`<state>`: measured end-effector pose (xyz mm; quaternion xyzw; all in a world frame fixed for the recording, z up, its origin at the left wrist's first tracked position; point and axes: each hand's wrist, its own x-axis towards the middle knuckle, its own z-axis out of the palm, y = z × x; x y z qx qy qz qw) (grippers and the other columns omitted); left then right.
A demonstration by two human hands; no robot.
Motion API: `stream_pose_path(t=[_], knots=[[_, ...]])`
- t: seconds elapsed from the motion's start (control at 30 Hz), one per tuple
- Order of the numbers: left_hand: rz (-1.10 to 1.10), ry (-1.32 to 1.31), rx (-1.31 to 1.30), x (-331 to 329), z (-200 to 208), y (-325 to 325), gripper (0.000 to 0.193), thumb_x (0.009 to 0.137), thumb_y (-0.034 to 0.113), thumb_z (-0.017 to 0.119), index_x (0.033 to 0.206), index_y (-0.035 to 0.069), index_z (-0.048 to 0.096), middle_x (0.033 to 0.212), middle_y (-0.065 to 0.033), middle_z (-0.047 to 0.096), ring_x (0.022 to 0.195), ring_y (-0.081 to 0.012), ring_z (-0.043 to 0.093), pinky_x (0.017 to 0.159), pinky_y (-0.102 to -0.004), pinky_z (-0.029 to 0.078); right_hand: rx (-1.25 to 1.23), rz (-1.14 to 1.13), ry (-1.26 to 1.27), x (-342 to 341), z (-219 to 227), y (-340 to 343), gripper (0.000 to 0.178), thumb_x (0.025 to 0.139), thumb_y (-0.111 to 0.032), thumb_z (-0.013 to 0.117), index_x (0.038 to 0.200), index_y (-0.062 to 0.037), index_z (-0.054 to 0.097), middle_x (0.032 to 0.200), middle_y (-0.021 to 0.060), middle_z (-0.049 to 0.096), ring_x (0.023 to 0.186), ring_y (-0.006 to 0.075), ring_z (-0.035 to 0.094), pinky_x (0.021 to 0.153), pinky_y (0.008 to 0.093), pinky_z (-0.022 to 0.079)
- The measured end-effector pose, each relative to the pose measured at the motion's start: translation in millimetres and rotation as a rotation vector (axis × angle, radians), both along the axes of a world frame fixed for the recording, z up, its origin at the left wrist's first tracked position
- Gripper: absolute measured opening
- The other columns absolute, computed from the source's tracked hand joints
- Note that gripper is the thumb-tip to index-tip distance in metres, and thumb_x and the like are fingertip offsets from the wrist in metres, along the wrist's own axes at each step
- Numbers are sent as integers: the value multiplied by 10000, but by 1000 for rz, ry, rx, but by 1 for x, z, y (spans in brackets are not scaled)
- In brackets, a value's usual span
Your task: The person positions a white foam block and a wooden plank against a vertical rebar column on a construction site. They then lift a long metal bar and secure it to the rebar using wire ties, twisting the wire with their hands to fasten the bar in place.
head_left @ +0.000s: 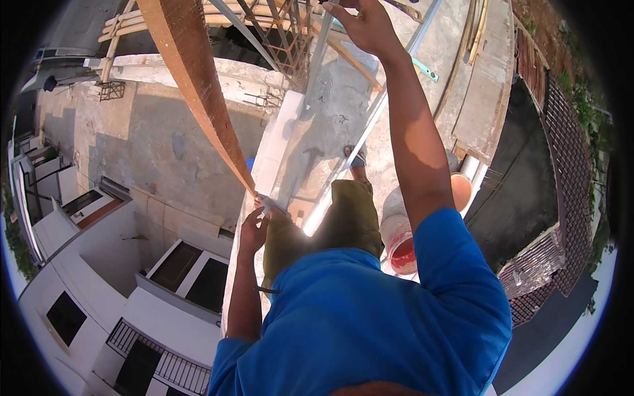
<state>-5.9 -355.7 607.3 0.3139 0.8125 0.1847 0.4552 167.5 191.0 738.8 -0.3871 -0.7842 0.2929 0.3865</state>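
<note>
My left hand (pixel 253 229) is low beside my thigh, its fingers closed around a small greyish thing (pixel 269 204) that I cannot make out. Just above it is the narrow lower end of a long brown wooden beam (pixel 198 86), which rises to the top edge. I cannot tell whether the fingers touch the beam. My right arm reaches far up, and the right hand (pixel 366 28) is partly cut off by the top edge. Its thumb is bent toward a small dark thing at the upper end of a grey metal strip (pixel 320 56); the other fingers are mostly hidden.
A low pale wall (pixel 277 142) runs along my left, with a drop to a concrete yard (pixel 178 145) beyond. Steel rebar cages (pixel 284 33) and bamboo poles stand ahead. A red-stained bucket (pixel 401 254) is by my right leg. A long metal bar (pixel 370 129) crosses the floor.
</note>
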Motion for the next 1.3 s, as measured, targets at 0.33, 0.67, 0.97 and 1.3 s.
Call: stream_pose_path(t=[0.33,0.67,0.97,1.3], knots=[[-162,37,145,5,19,33,412,1018,310,676,1353,71,659,1257,-193,707,1115,-323,716,883,-417,573,-63,161,156,-27,27,-71,466,923,-311,810,1242,-46,598,1135,149,667,1067,277,662,879,407,551],[-184,331,800,3,142,176,308,962,213,751,1217,45,713,1140,-173,737,1048,-320,712,901,-408,552,-123,212,145,-44,26,-91,478,916,-257,820,1227,12,575,1148,189,677,1051,304,695,857,397,564],[-39,882,1452,-23,368,319,490,867,255,865,1248,40,646,1208,-110,670,1246,-353,522,1063,-467,418,-154,193,172,-35,42,-110,379,941,-189,773,1179,-28,526,1141,188,637,1067,331,658,912,410,537],[-126,798,1401,1,367,391,444,961,338,784,1225,4,657,1474,-234,383,1299,-373,484,1091,-475,398,-62,191,179,-26,36,-123,375,933,-193,753,1197,-31,542,1161,194,590,1081,422,622,874,490,508]])
